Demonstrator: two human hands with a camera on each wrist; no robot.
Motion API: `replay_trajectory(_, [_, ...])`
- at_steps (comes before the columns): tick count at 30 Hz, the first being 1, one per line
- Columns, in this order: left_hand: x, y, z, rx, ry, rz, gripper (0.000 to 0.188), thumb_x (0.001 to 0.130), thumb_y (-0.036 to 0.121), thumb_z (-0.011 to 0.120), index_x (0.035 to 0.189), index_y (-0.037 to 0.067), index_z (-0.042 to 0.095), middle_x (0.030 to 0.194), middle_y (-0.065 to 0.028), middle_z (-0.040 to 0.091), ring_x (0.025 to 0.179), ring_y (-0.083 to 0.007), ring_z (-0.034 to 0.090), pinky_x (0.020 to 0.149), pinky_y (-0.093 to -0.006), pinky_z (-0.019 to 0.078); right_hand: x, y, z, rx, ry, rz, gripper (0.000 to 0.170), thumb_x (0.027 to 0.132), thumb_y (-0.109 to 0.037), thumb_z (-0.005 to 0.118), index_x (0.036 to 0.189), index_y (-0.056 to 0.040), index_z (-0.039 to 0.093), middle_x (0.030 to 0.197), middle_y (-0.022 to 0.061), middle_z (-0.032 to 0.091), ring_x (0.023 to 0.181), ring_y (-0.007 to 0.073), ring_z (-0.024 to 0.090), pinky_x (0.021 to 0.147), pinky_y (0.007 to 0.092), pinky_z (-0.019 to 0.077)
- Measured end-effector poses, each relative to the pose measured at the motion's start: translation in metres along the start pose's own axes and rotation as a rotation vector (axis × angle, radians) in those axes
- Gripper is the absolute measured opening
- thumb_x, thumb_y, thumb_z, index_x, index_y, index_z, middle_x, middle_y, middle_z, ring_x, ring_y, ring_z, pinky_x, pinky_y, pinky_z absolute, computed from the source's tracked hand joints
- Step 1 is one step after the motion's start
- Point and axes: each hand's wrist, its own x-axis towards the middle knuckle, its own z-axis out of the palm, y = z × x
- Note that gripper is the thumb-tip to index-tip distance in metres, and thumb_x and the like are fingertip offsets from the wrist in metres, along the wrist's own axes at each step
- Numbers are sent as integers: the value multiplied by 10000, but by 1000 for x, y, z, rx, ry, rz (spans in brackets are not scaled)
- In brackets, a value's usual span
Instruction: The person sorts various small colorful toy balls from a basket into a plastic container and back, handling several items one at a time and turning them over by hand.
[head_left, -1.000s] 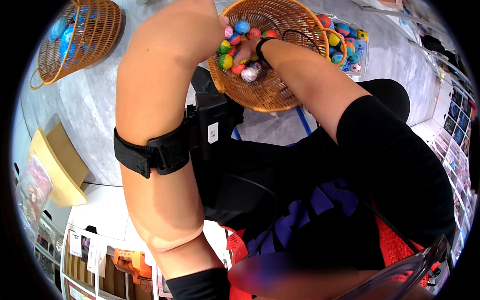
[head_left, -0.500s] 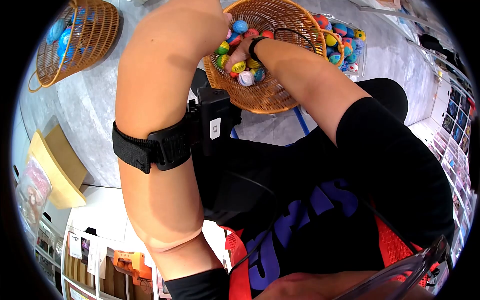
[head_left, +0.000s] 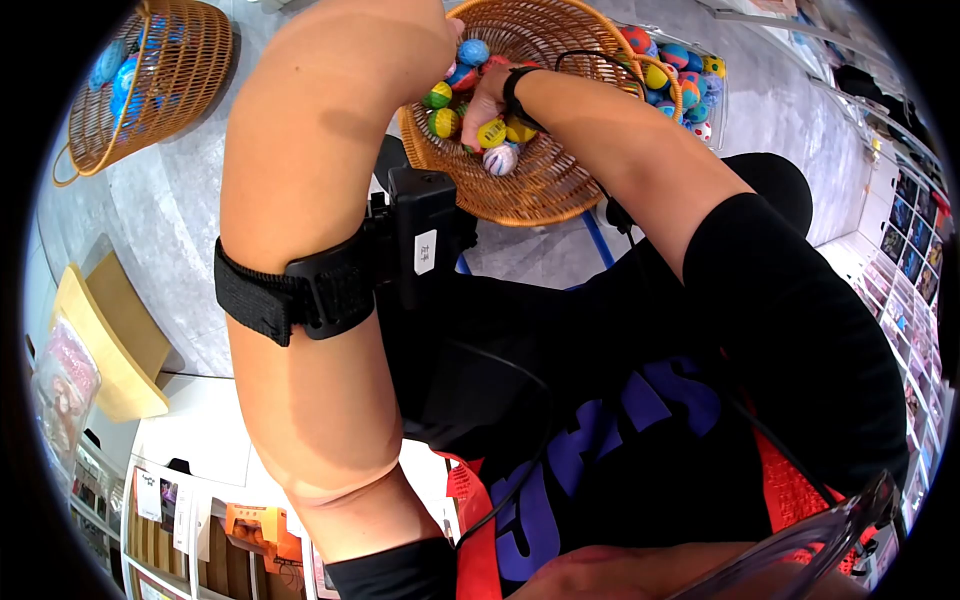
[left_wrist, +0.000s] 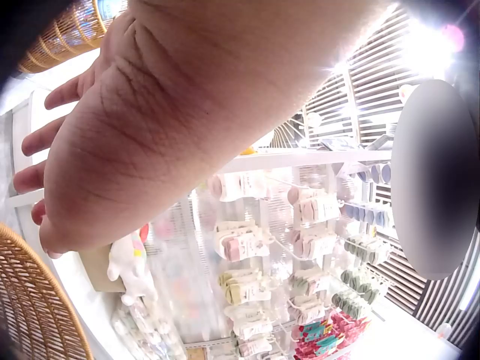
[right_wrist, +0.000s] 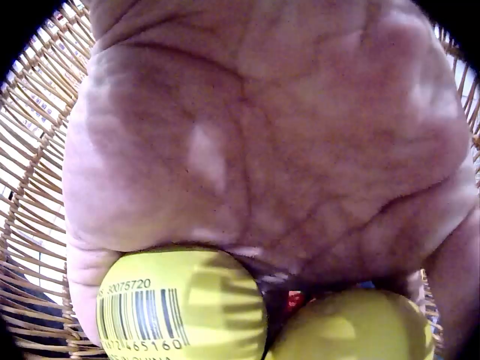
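- Middle basket (head_left: 505,207): right grip (right_wrist: 270,150) inside, curled round two yellow balls (right_wrist: 176,307); picking seems underway, neither out.
- Near its rim: left grip (left_wrist: 109,146), fingers spread, apparently holding nothing.
- Inside remain one white-striped ball (head_left: 500,159) and others, too covered to count.
- Left of it, one wicker basket (head_left: 185,85); right, one bin (head_left: 719,118); both hold balls.
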Motion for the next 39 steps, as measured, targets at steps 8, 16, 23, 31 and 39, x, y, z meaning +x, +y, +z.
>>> replay_trajectory(8, [-1, 4, -5, -15, 7, 10, 388, 1011, 310, 608, 1039, -40, 774, 1084, -286, 745, 1069, -413, 724, 944, -483, 564, 5, -11, 4, -187, 44, 105, 835, 678, -576, 868, 1294, -30, 730, 1374, 201, 691, 1146, 303, 705, 962, 429, 564])
replay_trajectory(16, [-6, 7, -5, 19, 37, 46, 395, 1015, 310, 599, 1064, -42, 772, 1109, -279, 744, 1088, -405, 721, 967, -479, 557, -30, -25, 21, -401, 224, 111, 858, 745, -583, 833, 1391, -40, 678, 1469, 189, 636, 1282, 299, 646, 1055, 449, 522])
replay_trajectory(23, [-4, 6, -5, 3, 42, 54, 403, 1017, 315, 585, 1090, -37, 767, 1144, -283, 740, 1123, -403, 711, 995, -478, 547, -41, -17, 28, -404, 55, 35, 663, 763, -527, 835, 1240, -73, 761, 1342, 160, 707, 1158, 291, 678, 957, 423, 541])
replay_trajectory(31, [-3, 9, -8, -5, -9, 19, 410, 1018, 316, 578, 1099, -40, 765, 1143, -286, 740, 1127, -411, 709, 1002, -480, 546, -64, -10, 36, -419, -163, 49, 331, 835, -403, 779, 1008, -121, 769, 1031, 89, 757, 909, 256, 704, 831, 445, 536])
replay_trajectory(39, [-12, 16, -14, -33, 1, 22, 429, 1011, 330, 584, 1125, -44, 761, 1187, -292, 729, 1157, -407, 703, 1022, -478, 542, -77, -4, 46, -653, -52, -55, 386, 738, -343, 852, 1037, -103, 808, 1085, 117, 769, 950, 271, 707, 845, 439, 546])
